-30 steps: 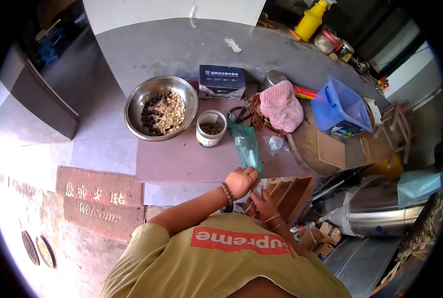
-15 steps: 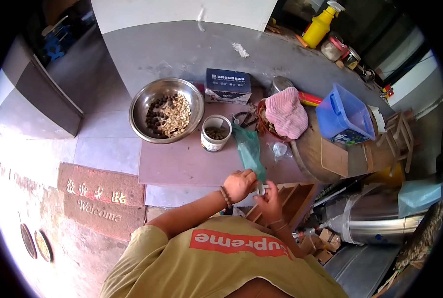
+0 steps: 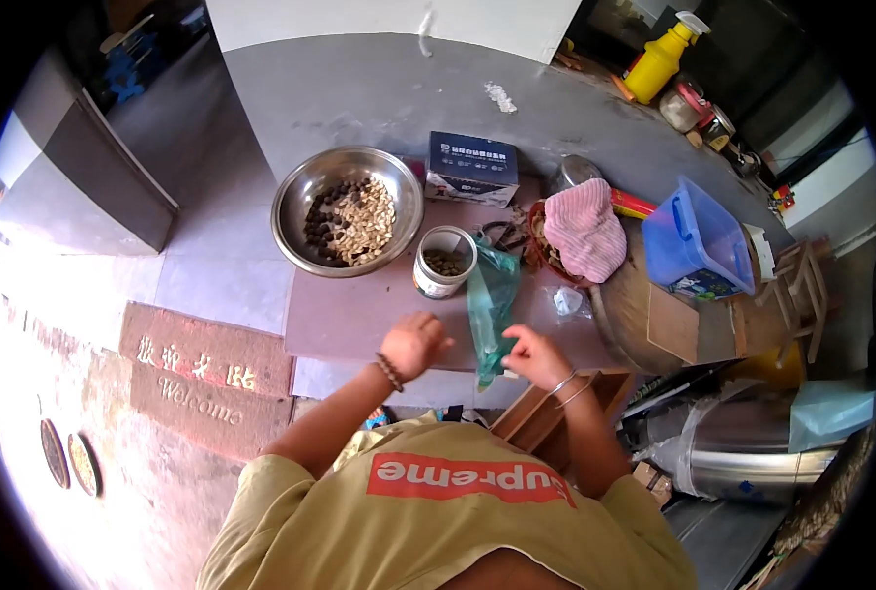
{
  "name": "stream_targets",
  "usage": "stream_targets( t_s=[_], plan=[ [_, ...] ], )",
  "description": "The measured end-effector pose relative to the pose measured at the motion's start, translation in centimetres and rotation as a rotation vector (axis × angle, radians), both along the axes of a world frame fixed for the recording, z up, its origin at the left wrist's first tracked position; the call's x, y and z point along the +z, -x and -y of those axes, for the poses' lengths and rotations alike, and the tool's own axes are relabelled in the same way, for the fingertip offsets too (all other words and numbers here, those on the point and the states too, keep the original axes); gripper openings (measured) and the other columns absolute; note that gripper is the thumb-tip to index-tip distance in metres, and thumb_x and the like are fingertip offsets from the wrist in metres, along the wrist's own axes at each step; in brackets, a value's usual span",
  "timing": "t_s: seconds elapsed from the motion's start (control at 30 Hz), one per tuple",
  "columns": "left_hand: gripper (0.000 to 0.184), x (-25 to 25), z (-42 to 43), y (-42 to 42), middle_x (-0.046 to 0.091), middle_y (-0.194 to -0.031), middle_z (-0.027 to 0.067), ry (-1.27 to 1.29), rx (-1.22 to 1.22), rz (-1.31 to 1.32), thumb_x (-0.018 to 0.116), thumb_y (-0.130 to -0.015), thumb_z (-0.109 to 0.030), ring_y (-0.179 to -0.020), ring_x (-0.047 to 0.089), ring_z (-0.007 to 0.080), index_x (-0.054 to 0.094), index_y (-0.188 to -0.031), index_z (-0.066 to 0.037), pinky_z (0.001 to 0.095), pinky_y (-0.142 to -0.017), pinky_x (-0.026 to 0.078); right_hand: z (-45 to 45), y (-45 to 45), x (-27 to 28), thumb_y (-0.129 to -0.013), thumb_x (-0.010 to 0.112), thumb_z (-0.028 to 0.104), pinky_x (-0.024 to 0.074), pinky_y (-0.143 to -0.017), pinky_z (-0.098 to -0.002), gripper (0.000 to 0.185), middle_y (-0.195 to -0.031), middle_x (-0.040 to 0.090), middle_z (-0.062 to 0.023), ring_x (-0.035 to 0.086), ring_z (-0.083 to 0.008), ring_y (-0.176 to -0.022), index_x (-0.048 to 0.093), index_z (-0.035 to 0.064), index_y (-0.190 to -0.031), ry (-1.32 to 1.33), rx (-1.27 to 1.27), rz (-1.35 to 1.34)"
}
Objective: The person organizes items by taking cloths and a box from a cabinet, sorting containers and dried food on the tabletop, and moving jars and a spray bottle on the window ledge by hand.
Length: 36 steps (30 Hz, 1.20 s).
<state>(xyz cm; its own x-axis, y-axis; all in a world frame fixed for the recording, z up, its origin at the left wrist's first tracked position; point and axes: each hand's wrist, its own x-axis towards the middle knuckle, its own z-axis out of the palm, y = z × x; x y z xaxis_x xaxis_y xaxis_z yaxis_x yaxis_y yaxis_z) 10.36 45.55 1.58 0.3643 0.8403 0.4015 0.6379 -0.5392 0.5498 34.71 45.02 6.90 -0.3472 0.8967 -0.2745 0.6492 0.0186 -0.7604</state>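
Observation:
My left hand (image 3: 416,346) hovers over the front of the low table (image 3: 345,320), fingers loosely bent, with nothing visible in it. Thumb and index finger of my right hand (image 3: 538,356) are apart, right beside a crumpled green plastic bag (image 3: 494,295); whether they touch it I cannot tell. The bag lies across the table, its end hanging over the front edge. Just left of it stands a white open tub (image 3: 440,280) with greenish-brown pieces inside. A steel bowl (image 3: 408,231) farther left holds dark round pieces and pale ones.
Behind the tub is a dark blue box (image 3: 472,162). To the right are a pink cloth (image 3: 585,231) on a red basket, a small clear plastic bag (image 3: 568,302) and a blue plastic bin (image 3: 689,241). An open wooden drawer (image 3: 526,413) sits below the table edge.
My hands have come apart, the left moving left and the right staying near the bag. The bag's end now hangs free. The small white item at my fingers is no longer visible.

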Motion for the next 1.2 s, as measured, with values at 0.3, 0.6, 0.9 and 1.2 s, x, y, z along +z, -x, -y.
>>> stream_targets(
  t_s=[0.3, 0.6, 0.9, 1.2],
  plan=[
    [0.032, -1.3, 0.1, 4.7, 0.039, -0.121, 0.0104, 0.040, 0.296, -0.240, 0.062, -0.068, -0.024, -0.120, 0.027, 0.0268, 0.051, -0.093, -0.007, 0.0477, -0.096, 0.021, -13.8, 0.8, 3.7, -0.072, 0.061, 0.012, 0.0451, -0.061, -0.0288, 0.023, -0.076, 0.059, -0.0080, 0.057, -0.0190, -0.067, 0.053, 0.0040, -0.092, -0.511, -0.108, 0.043],
    [0.027, -1.5, 0.1, 5.0, 0.043, -0.117, 0.0100, 0.018, 0.315, -0.262, 0.061, -0.070, -0.024, -0.118, 0.031, 0.0269, 0.052, -0.087, -0.007, 0.0481, -0.095, 0.023, -23.6, 7.2, 1.3, -0.068, 0.063, 0.014, 0.0405, -0.084, -0.0339, 0.040, -0.107, 0.051, -0.0143, 0.047, -0.0292, -0.101, 0.051, 0.0041, -0.105, -0.696, 0.088, 0.425],
    [0.028, -1.3, 0.2, 5.0, 0.044, -0.115, 0.0098, -0.001, 0.323, -0.217, 0.062, -0.069, -0.021, -0.116, 0.033, 0.0269, 0.050, -0.089, -0.006, 0.0456, -0.095, 0.024, -24.6, 8.5, 1.0, -0.068, 0.063, 0.013, 0.0414, -0.079, -0.0354, 0.023, -0.093, 0.054, -0.0113, 0.050, -0.0293, -0.090, 0.056, 0.0087, -0.089, -0.663, 0.090, 0.647],
    [0.029, -1.3, 0.2, 5.0, 0.045, -0.113, 0.0100, -0.022, 0.322, -0.204, 0.062, -0.068, -0.020, -0.113, 0.035, 0.0268, 0.050, -0.090, -0.006, 0.0458, -0.094, 0.026, -26.5, 8.0, 1.9, -0.071, 0.061, 0.016, 0.0444, -0.074, -0.0380, 0.020, -0.081, 0.060, -0.0148, 0.057, -0.0313, -0.081, 0.057, 0.0073, -0.089, -0.593, 0.040, 0.558]
  ],
)
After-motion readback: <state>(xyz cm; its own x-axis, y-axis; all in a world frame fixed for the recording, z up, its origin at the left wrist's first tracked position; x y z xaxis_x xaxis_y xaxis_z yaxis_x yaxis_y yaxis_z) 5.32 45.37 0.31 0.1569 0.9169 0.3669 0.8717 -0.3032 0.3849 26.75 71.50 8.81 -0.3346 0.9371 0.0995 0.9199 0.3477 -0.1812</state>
